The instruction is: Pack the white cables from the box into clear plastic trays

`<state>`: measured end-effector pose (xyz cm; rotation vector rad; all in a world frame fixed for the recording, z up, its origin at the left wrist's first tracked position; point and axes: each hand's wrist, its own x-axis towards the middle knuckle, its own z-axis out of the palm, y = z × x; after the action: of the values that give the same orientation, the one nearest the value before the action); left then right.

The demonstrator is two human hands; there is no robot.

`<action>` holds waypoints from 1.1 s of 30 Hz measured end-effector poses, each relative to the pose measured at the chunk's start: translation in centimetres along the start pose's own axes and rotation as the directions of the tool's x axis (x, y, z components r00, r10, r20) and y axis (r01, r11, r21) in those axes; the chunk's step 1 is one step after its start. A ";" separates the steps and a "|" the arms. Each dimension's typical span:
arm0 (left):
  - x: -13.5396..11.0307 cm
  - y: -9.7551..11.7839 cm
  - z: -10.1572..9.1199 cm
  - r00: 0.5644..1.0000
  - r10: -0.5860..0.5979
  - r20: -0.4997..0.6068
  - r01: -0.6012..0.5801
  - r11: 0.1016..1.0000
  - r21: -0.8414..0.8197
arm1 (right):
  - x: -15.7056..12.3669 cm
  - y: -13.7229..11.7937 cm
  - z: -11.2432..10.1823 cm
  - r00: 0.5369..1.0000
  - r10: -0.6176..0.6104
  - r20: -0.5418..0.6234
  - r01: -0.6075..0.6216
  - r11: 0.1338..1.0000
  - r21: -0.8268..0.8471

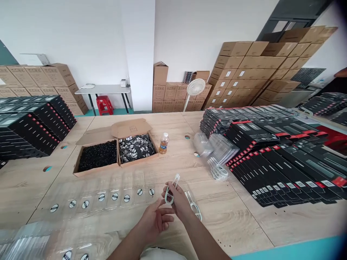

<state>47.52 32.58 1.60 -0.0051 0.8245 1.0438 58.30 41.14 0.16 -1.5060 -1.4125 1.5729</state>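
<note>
Between the fingers of my right hand is a coiled white cable, its pale plug end sticking up above the fingertips. My left hand is just below and to the left, palm turned up, fingers loosely bent and apart, holding nothing. Beside my right wrist another coiled white cable lies on the wooden table. To the left, clear plastic trays lie in a row, each with a round black-and-white sticker. More white cables sit bundled farther right.
Two open cartons hold small black pieces and patterned black-and-white packets. A drink bottle stands beside them. Black retail boxes are stacked right, more black boxes left. Stacked clear trays lie at near left. A person's arm shows far right.
</note>
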 end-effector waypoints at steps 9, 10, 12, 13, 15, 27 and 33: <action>0.4 -0.5 -6.7 0.907 0.095 -0.410 -0.141 0.987 -0.082 | 5.5 2.9 3.4 0.998 0.048 -0.030 -0.056 0.777 -0.627; 0.6 -0.2 -6.6 0.892 0.147 -0.427 -0.176 0.984 -0.029 | 5.4 2.9 3.4 0.999 0.039 -0.021 -0.044 0.747 -0.664; 1.4 0.7 -6.1 0.835 0.299 -0.463 -0.261 0.954 0.146 | 4.9 2.6 2.9 1.000 0.011 -0.008 -0.013 0.695 -0.719; 2.0 1.3 -5.7 0.794 0.381 -0.473 -0.301 0.923 0.239 | 4.5 2.3 2.4 1.000 -0.008 -0.003 0.003 0.674 -0.739; 3.3 2.5 -4.9 0.715 0.513 -0.474 -0.365 0.853 0.373 | 3.5 1.7 1.1 0.999 -0.052 0.007 0.039 0.641 -0.767; 3.2 4.2 -0.1 0.858 0.479 -0.182 -0.453 0.875 0.168 | -1.7 -1.6 -3.7 0.994 0.031 0.107 -0.022 0.997 -0.080; 1.6 2.9 -0.6 0.881 0.450 -0.147 -0.438 0.893 0.106 | -3.4 -2.3 -2.2 0.936 0.142 0.322 -0.209 0.961 0.182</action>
<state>45.34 35.18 1.29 0.1655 1.0449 1.4627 60.50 39.48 3.88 -1.3326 -1.2404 2.0727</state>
